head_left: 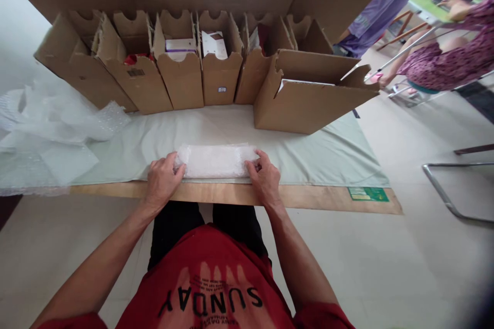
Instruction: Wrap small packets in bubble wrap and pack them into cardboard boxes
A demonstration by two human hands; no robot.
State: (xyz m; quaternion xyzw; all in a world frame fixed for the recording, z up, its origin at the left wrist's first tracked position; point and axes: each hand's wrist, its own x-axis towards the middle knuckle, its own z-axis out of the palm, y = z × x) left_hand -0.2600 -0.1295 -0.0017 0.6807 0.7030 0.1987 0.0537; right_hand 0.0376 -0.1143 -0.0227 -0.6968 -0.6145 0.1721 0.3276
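Note:
A long bundle wrapped in white bubble wrap [216, 160] lies near the front edge of a pale green cloth [332, 157] on a wooden board [309, 196]. My left hand [162, 181] grips the bundle's left end, fingers curled over it. At the right end, my right hand [264, 177] pinches the wrap with its fingers closed. What the wrap contains is hidden.
A row of open cardboard boxes [181, 69] holding packaged goods stands behind the cloth, a larger box [309, 95] at the right. Loose bubble wrap [57, 123] is heaped at the left. Other people sit at the far right, and a metal chair frame [443, 190] stands nearby.

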